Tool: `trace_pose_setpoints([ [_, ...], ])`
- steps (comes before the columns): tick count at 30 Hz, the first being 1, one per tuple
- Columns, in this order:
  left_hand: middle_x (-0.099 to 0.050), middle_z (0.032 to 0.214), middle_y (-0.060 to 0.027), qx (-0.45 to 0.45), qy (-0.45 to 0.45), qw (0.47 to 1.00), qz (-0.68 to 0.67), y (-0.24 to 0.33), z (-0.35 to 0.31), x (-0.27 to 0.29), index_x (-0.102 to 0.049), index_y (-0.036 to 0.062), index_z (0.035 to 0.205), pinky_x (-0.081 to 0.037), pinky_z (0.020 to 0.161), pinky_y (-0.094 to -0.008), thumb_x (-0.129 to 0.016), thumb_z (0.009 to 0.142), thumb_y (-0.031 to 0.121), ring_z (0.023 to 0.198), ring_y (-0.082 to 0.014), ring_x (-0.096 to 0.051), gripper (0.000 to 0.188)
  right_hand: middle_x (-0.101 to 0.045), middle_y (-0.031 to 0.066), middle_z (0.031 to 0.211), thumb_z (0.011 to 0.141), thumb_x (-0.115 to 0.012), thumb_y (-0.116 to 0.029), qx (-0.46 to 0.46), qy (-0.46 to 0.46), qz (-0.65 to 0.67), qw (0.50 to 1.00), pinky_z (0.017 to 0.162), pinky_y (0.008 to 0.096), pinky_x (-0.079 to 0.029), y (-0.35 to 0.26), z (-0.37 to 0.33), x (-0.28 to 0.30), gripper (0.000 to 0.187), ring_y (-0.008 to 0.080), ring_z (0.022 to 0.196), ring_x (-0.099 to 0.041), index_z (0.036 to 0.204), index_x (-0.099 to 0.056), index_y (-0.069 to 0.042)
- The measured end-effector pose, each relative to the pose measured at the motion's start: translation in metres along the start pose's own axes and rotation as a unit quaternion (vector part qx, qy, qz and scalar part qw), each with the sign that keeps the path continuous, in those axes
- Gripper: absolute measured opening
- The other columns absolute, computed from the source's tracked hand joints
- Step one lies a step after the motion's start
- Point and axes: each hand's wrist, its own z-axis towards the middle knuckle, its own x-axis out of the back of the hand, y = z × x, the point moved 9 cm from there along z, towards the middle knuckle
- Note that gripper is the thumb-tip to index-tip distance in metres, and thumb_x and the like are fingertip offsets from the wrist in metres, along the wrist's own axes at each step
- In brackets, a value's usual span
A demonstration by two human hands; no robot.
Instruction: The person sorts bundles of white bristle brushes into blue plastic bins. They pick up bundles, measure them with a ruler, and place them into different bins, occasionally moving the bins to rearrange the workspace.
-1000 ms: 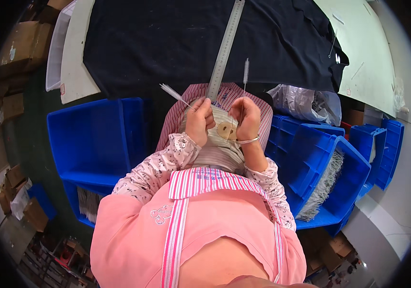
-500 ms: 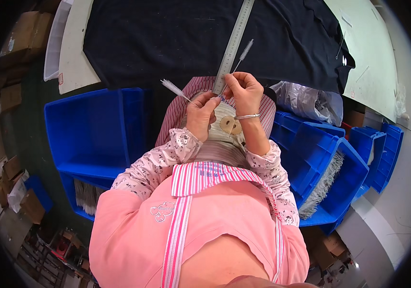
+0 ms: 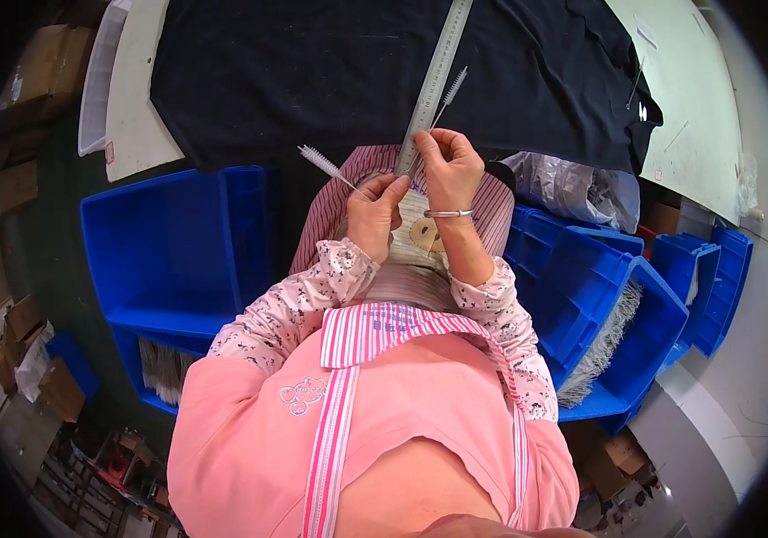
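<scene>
Where the near edge of the pale worktop [image 3: 693,90] faces the person, both hands meet in front of the striped apron [image 3: 357,336]. From where I stand, take the hands as the clock centre, with 12 straight ahead of the person.

The left hand [image 3: 372,221] is closed on the thin stem of one white-bristled brush, the left brush [image 3: 319,161]; its head points between 10 and 11 o'clock. The right hand [image 3: 453,172] pinches the stem of the right brush [image 3: 455,87] between thumb and fingertips, head toward 1 o'clock. Whether the left fingertips also touch this second stem, I cannot tell.

Both brushes are gripped by the bare stem, presumably to keep the bristles uncrushed. The heads diverge, which probably prevents snagging. The steel ruler [image 3: 439,81] runs between 12 and 1 o'clock over the black cloth [image 3: 303,81]; its near end overhangs the cloth edge, seemingly to bring the scale close to the fingers.

Clearances: the right brush head lies near the ruler's right-hand edge, the tightest margin. The left blue bin [image 3: 160,238], between 8 and 9 o'clock, and the right blue bin [image 3: 577,282], at 4 o'clock, stand well apart from the hands, leaving sideways room. The clear plastic bag [image 3: 568,193] bounds 3 o'clock.
</scene>
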Motion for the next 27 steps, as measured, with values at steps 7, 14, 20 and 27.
trace_pose_setpoints([
  [7, -0.041, 0.051, 0.0077, 0.007, 0.013, 1.0, -0.006, 0.001, -0.002, -0.004, -0.054, 0.0078, 0.083, -0.019, 0.034, -0.0192, -0.064, 0.079, 0.012, 0.036, -0.0014, -0.029, 0.012, -0.061, 0.0044, 0.062, 0.072, -0.07, -0.012, 0.016, 0.007, -0.043, 0.999, 0.047, 0.0211, -0.043, -0.009, 0.001, -0.001, 0.016, 0.0074, 0.052, -0.055, 0.076, -0.061, 0.0],
  [14, -0.038, 0.051, 0.0078, 0.011, 0.012, 1.0, 0.017, 0.0, -0.001, -0.004, -0.051, 0.0094, 0.082, -0.019, 0.035, -0.0196, -0.063, 0.08, 0.013, 0.037, -0.0025, -0.027, 0.013, -0.055, 0.0035, 0.052, 0.069, -0.071, -0.016, 0.058, -0.014, -0.109, 0.992, 0.043, 0.0252, -0.041, -0.019, 0.005, -0.003, 0.038, 0.012, 0.044, -0.052, 0.103, -0.057, -0.007],
  [20, -0.036, 0.049, 0.0077, 0.006, 0.015, 1.0, 0.02, 0.0, -0.002, -0.005, -0.051, 0.01, 0.08, -0.019, 0.035, -0.0197, -0.062, 0.081, 0.013, 0.036, -0.0028, -0.026, 0.012, -0.054, 0.0084, 0.05, 0.076, -0.064, -0.026, 0.101, -0.112, -0.266, 0.952, 0.043, 0.0349, -0.044, -0.028, 0.013, -0.014, 0.055, 0.0254, 0.044, -0.056, 0.126, -0.044, -0.015],
  [27, -0.036, 0.049, 0.0076, 0.001, 0.002, 1.0, 0.02, -0.001, -0.002, -0.008, -0.05, 0.0101, 0.078, -0.018, 0.035, -0.0202, -0.061, 0.081, 0.013, 0.036, -0.0025, -0.025, 0.012, -0.057, 0.012, 0.054, 0.078, -0.06, -0.029, 0.14, -0.129, -0.351, 0.917, 0.044, 0.0409, -0.045, -0.029, 0.021, -0.017, 0.059, 0.0315, 0.049, -0.058, 0.13, -0.036, -0.014],
])
